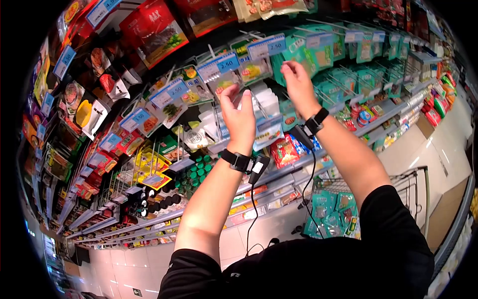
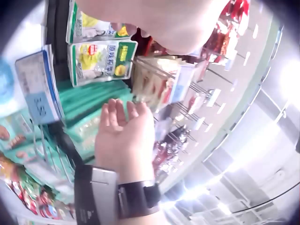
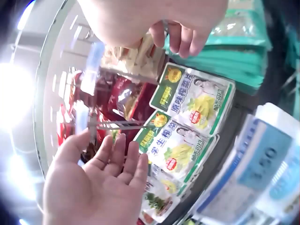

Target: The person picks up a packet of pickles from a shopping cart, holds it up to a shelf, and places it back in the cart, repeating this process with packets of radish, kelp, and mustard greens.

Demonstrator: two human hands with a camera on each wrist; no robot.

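Observation:
My left hand [image 1: 239,119] is raised before the hanging pouches, its fingers bent and apart, holding nothing. Its palm faces up in the right wrist view [image 3: 98,187]; only part of it [image 2: 159,18] shows at the top of the left wrist view. To its right, my right hand [image 1: 301,92] has loosely bent fingers with nothing between them, in front of teal packets [image 1: 321,52]. The right wrist view shows this hand [image 3: 164,23] overlapping the teal packets [image 3: 234,63]; contact cannot be told. White-and-green pouches [image 3: 180,145] with yellow vegetable pictures hang between the hands.
Blue-edged price tags [image 1: 217,66] stick out from the racks. Red bags [image 1: 154,32] hang at the upper left, and dark jars with green lids [image 1: 200,169] stand lower down. A wire cart [image 1: 418,199] at the lower right holds teal packets [image 1: 331,214]. Cables hang from both wrists.

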